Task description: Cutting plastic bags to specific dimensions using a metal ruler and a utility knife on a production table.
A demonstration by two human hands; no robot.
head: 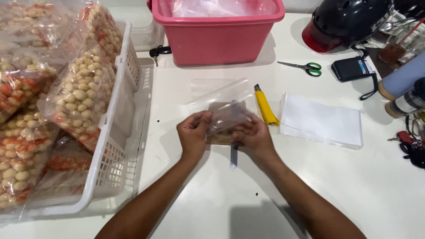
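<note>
- White table (230, 203) is your work surface, crowded at the far edge.
- Your left hand (193, 132) and right hand (253, 135) both pinch a clear plastic bag (223, 104), held just above the table in front of you.
- I judge the thin film may slip or tear if you pull unevenly.
- Yellow cutter (264, 106) lies just beside the bag; careless reaching could cut you.
- White basket (116, 132) holds packed snack bags (79, 93); pink tub (217, 37) holds clear plastic.
</note>
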